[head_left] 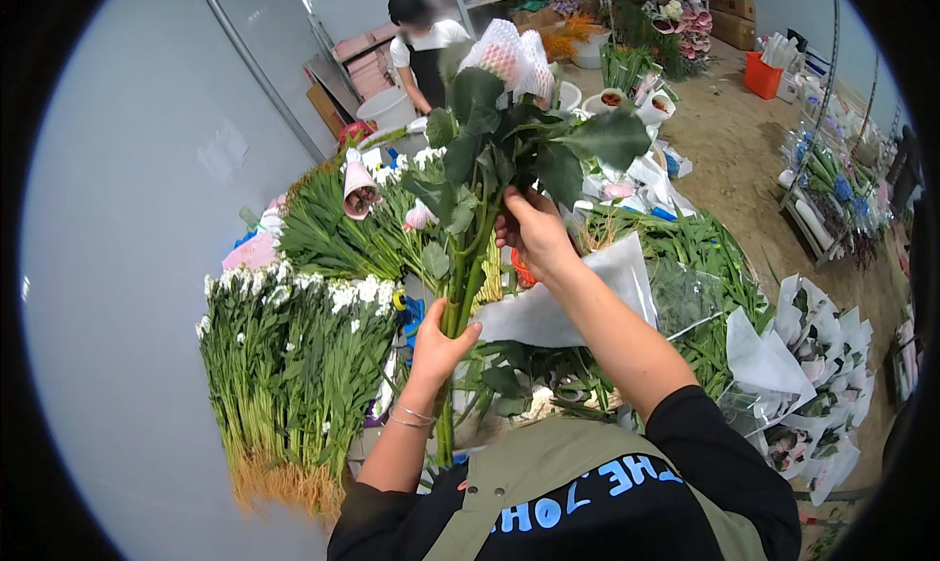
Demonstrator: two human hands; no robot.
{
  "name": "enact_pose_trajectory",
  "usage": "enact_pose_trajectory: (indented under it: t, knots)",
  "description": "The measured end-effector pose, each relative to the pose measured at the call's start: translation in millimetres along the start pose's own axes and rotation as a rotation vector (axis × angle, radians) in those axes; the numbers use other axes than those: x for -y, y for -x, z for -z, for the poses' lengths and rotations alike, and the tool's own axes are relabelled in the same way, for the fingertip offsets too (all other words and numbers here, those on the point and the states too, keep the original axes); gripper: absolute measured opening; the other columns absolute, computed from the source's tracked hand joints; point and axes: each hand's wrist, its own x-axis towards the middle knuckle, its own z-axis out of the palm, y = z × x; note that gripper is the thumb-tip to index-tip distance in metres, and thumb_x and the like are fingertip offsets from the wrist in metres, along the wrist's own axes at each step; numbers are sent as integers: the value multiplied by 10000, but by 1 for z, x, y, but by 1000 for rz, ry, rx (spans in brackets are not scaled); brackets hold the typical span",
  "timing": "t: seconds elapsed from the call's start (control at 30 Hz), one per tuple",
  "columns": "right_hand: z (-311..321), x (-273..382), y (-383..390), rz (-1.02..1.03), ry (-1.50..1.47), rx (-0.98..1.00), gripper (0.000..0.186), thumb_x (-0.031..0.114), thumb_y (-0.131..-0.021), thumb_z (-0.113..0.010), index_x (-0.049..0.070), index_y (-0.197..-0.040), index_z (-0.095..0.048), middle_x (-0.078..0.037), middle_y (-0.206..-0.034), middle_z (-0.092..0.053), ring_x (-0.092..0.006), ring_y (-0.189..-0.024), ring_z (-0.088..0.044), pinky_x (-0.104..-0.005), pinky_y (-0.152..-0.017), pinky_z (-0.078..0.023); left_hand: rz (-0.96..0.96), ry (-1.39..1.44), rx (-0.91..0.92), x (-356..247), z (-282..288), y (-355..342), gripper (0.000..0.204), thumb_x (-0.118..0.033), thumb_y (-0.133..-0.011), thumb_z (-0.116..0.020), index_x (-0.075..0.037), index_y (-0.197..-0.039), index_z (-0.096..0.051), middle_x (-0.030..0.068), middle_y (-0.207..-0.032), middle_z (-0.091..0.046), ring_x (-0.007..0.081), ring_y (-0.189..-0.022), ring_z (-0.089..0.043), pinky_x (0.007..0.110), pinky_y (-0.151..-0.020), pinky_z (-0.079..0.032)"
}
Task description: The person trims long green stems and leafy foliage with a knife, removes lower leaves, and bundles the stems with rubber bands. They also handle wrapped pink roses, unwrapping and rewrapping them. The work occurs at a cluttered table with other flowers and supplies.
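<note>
A few long-stemmed roses stand upright in front of me, their pink heads in white foam nets. Around the lower green stems my left hand is closed, and the stem ends hang down by my apron. My right hand is higher up, its fingers curled against the stems just under the big dark leaves. Leaves partly hide those fingertips. Beneath my right forearm lies a white wrapping sheet on the heaped table.
White-flowered stems with roots lie at the left, beside the wall. More greenery is heaped behind them. White-wrapped bouquets stand at the right. A person in an apron is across the table. A red bucket sits on the far floor.
</note>
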Motion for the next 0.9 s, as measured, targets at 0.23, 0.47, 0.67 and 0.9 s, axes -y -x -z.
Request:
enact_pose_trajectory:
  t: [0.23,0.47,0.67,0.9]
  knots:
    - [14,-62,10,-180,-483,-391,151,186,-966,-459,46,-1011,-486,-71,-837,-549,-138,-644,-527,-232,-523,-483,156,206,88,20,-3,24,500,-175,-786,-734,51,-1166,-500,87,-1010,-612,134,-901,-574,265,-803,-470]
    - [72,-76,26,-46,310,-68,189,161,-957,-455,-15,-928,-516,-87,-704,-605,-196,-568,-587,-261,-534,-482,135,106,-62,51,-1,25,517,-218,-754,-764,42,-1126,-517,108,-974,-625,160,-869,-603,283,-761,-483]
    - [151,-16,61,330,1504,-458,218,177,-908,-503,33,-1043,-596,-185,-770,-644,-347,-703,-636,-408,-645,-488,218,63,-8,81,28,35,474,-206,-726,-778,10,-1078,-546,92,-912,-651,154,-811,-619,297,-732,-494]
    - [172,40,89,369,2096,-1051,399,176,-822,-632,49,-1192,-555,-212,-1221,-532,-359,-1149,-499,-421,-913,-423,189,-26,-42,89,35,54,485,-239,-762,-736,-1,-1128,-523,119,-963,-645,186,-862,-626,303,-766,-487]
